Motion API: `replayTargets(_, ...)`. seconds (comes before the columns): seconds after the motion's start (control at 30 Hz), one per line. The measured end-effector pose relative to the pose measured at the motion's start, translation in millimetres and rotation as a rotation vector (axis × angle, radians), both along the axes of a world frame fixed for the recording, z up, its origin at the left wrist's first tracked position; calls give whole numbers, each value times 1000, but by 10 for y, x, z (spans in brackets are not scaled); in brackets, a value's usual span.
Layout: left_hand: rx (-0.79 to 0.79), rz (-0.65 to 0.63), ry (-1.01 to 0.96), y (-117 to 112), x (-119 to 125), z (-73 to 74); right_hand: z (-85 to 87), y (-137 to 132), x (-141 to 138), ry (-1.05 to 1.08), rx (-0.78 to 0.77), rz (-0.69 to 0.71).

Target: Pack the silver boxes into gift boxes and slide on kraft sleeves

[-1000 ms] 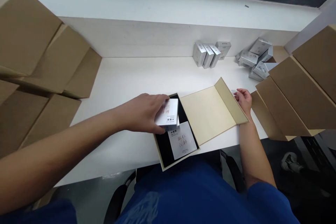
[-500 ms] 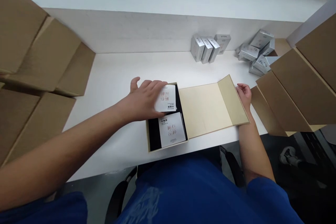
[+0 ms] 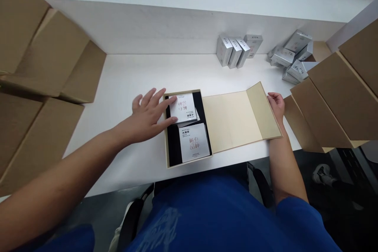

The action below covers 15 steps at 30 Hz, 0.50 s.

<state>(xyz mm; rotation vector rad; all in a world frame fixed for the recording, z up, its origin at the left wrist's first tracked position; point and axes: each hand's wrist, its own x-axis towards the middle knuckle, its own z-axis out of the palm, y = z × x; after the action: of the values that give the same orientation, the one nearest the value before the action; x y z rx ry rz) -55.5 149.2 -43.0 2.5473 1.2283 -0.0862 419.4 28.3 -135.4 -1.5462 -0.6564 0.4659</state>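
A cream gift box (image 3: 166,145) with a black inner tray lies on the white table, its lid (image 3: 232,120) folded out to the right. In the tray are two stacks of white printed packets, an upper packet (image 3: 186,109) and a lower packet (image 3: 195,143). Over the box's left rim reaches my left hand (image 3: 150,116), open with fingers spread. Its thumb and index fingertips touch or nearly touch the upper packet's left edge. My right hand (image 3: 277,106) rests outside the raised lid flap (image 3: 262,110), fingers loosely curled with nothing visible in them; the flap leans towards it.
Several silver cartons (image 3: 233,52) stand at the back wall. More silver cartons (image 3: 295,55) are heaped at the back right, next to an open cardboard box (image 3: 333,98). Cardboard flaps (image 3: 59,63) border the left side. A shoe (image 3: 321,174) shows on the floor at right.
My left hand has let go of the upper packet and drawn back left, its fingers spreading. That packet now lies further left in the tray. My right hand stays by the flap.
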Motion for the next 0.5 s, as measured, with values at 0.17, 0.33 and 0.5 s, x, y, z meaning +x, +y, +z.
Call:
replayTargets(0.17, -13, -61, 27, 0, -126, -28, 49, -15, -40, -29, -14, 15)
replayTargets(0.33, -24, 37, 94, 1, 183, 83, 42, -17, -34, -34, -19, 3)
replayTargets(0.5, -21, 67, 111, -38, 469, 174, -2, -13, 23, -25, -26, -1)
